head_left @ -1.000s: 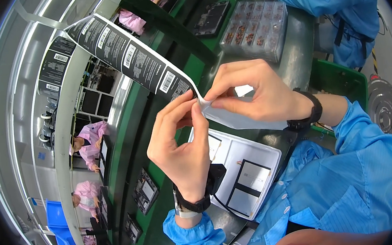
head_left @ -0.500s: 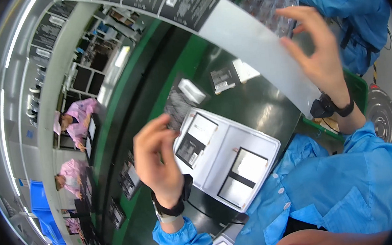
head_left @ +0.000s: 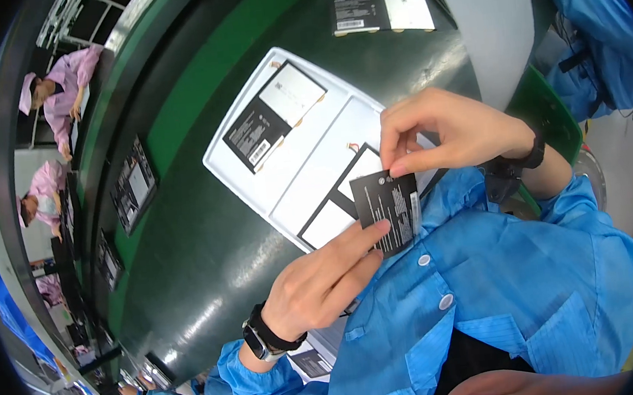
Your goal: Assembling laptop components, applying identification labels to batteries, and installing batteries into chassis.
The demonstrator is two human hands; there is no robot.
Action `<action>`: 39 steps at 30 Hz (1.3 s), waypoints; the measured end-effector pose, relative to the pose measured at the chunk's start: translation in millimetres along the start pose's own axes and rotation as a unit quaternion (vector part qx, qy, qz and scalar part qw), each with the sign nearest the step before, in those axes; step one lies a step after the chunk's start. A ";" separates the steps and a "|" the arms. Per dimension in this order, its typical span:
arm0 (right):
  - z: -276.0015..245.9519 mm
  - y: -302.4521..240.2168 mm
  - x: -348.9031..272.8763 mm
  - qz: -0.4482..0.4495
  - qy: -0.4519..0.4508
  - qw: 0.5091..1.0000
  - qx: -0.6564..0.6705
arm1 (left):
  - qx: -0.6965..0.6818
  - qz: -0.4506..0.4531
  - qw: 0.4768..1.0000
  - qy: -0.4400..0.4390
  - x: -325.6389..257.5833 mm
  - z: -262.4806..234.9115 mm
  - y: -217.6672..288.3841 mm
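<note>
A small black printed label [head_left: 392, 207] is held in front of my chest, above the near side of a white tray [head_left: 296, 180]. My right hand [head_left: 462, 130] pinches its upper edge between thumb and fingers. The fingers of my left hand [head_left: 317, 285] grip its lower left part. In the tray's far compartment lies a flat battery pack [head_left: 278, 113], half black with print and half silver. A second flat pack [head_left: 328, 225], silver with black borders, rests in the near compartment, partly covered by the label and my hands.
Another flat battery pack [head_left: 360, 14] lies farther back on the dark green table [head_left: 188, 286]. A pale curved strip [head_left: 485, 14] hangs at the upper right, beside a green bin [head_left: 556, 110]. Devices [head_left: 132, 186] lie along the left. A co-worker in blue [head_left: 590, 34] stands at right.
My hands, raised and apart before with the right at the long strip, have come down together onto a black label. The view has shifted; the tray appears farther up and left.
</note>
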State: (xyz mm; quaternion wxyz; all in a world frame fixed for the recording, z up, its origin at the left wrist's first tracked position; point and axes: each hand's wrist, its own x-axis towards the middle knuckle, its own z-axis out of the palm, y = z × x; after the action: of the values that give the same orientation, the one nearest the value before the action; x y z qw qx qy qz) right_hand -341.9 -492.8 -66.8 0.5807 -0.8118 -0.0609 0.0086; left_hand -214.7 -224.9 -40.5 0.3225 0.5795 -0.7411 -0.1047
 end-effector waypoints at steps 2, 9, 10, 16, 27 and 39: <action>3.8 2.4 -0.7 -0.001 0.008 1.000 0.026 | -0.006 -0.029 0.999 0.017 -10.2 5.8 -3.4; 9.3 1.9 -16.0 0.071 0.159 0.976 -0.128 | 0.085 -0.301 0.949 0.045 -42.1 48.8 -8.0; 9.0 9.2 -17.0 0.067 0.187 0.970 -0.138 | 0.109 -0.335 0.935 0.034 -44.9 57.4 -11.3; 13.3 25.5 -28.7 0.126 0.283 0.949 -0.055 | 0.157 -0.349 0.924 0.019 -43.5 78.3 -12.0; 56.1 37.3 1.1 0.158 0.233 0.953 0.108 | 0.164 -0.375 0.910 0.068 -70.6 94.7 1.9; 101.7 54.5 32.5 0.192 0.180 0.960 0.094 | 0.214 -0.359 0.878 0.232 -103.0 141.5 -9.0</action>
State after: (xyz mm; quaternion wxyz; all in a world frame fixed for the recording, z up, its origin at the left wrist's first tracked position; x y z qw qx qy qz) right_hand -313.4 -410.8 -149.5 0.6431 -0.7381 0.2028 -0.0203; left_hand -280.0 -163.3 -190.9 0.2940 0.8681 -0.3907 0.0852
